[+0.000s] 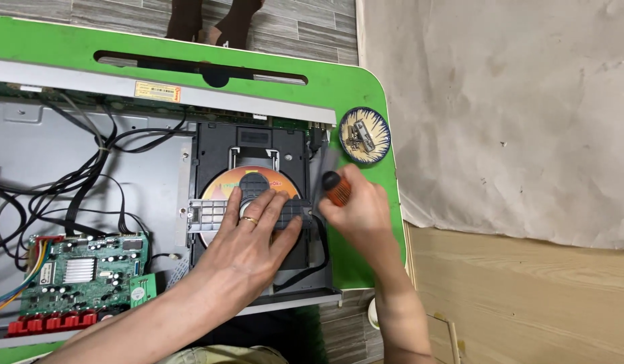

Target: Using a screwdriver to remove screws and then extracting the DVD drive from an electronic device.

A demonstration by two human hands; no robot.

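Two hands at the open disc player (123, 155) on the green table (366, 87). Left hand (254, 236) lies flat, fingers spread, pressing the grey clamp bridge (211, 214) over the disc (221, 185). Right hand (362, 216) is closed round an orange-handled screwdriver (337, 189) at the bridge's right end. Thin plastic, likely brittle; best held at its ends.

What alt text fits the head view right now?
A left hand presses on the grey clamp bar over an orange disc in an opened player, while the right hand holds an orange-handled screwdriver at the bar's right end. A green circuit board sits lower left.
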